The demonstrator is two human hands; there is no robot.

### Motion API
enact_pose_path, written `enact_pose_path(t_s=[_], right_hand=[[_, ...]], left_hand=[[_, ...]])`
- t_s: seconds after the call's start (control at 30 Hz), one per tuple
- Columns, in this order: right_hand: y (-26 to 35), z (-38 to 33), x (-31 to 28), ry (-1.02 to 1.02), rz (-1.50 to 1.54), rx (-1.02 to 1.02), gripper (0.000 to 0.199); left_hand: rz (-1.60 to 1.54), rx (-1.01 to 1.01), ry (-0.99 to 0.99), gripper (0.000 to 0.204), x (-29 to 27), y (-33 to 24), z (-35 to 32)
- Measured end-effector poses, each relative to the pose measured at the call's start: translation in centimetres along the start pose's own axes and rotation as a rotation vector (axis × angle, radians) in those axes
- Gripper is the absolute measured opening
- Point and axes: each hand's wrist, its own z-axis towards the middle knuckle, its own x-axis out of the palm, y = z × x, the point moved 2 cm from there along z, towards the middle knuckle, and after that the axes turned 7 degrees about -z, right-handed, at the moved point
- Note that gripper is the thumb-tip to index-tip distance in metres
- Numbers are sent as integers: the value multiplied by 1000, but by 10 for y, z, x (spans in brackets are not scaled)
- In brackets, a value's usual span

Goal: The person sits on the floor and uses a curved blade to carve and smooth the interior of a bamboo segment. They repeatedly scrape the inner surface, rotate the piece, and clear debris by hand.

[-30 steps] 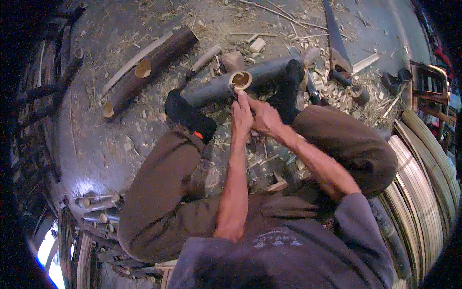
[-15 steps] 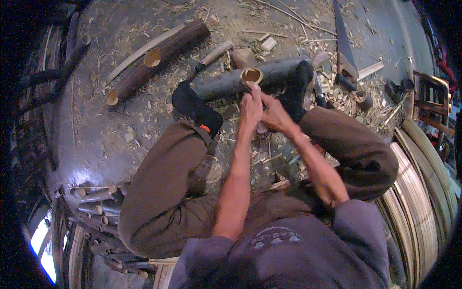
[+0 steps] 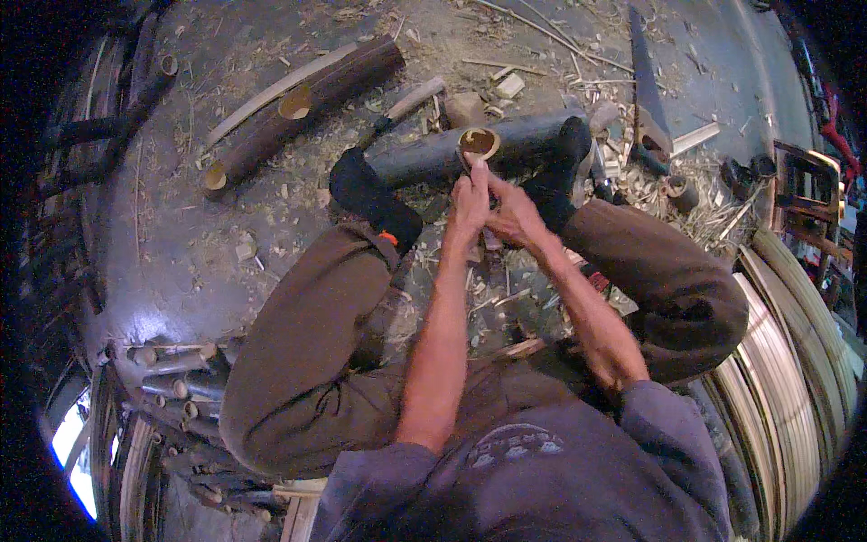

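Observation:
A dark grey bamboo pole (image 3: 424, 159) lies crosswise on the floor, braced by my two black-socked feet. In its upper side is a round cut opening (image 3: 480, 143) with a pale rim and brown inside. My left hand (image 3: 470, 200) is closed at the opening's near edge, one finger or thumb stretched toward the rim. Pressed against it from the right is my right hand (image 3: 515, 217), fingers curled. Whatever they grip is mostly hidden; a small part of it seems to show below the hands, its kind unclear.
Another brown pole (image 3: 348, 79) with cut openings lies at the far left. A wooden-handled tool (image 3: 414, 98) rests behind my left foot. At the far right is a handsaw (image 3: 647, 86). Shavings litter the floor; split strips (image 3: 781, 379) stack at right, cut poles (image 3: 185, 388) at left.
The view has shifted slightly, so the floor things sit a little further right. My hands stay together at the opening's near edge, with only slight movement.

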Motion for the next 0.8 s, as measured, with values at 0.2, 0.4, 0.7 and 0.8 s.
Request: enact_pose_path(t_s=[0.2, 0.4, 0.7, 0.8], right_hand=[[31, 52, 80, -566, 750, 71, 54], [13, 64, 83, -456, 950, 285, 58], [-42, 19, -54, -5, 43, -83, 60], [-20, 64, -104, 300, -488, -138, 53]], left_hand=[[535, 16, 328, 64, -43, -24, 68], [612, 214, 367, 55, -25, -22, 85], [76, -19, 115, 81, 52, -17, 40], [-493, -85, -353, 76, 82, -24, 53]])
